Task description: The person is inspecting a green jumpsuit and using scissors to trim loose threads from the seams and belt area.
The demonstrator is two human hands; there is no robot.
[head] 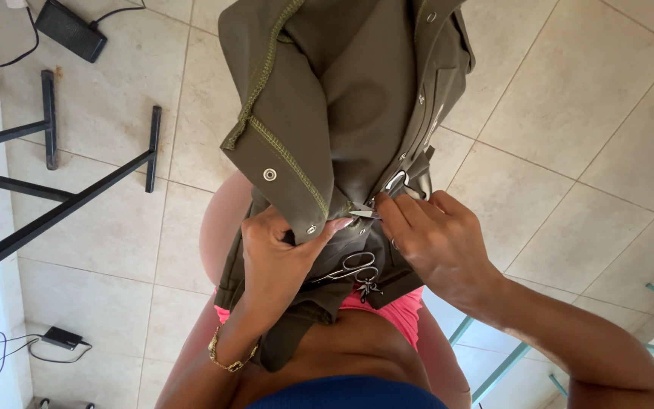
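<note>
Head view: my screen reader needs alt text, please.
Both hands grip an olive-green garment over the lap; the left hand pinches a snap-studded edge, the right hand works small metal snips at it. Scissors rest below, above a tiled floor.

The garment (357, 98) hung above both grips; scissors (351, 266) lay just below them on the lap; a pedal (71, 29) sat far left on the floor (592, 113).
</note>
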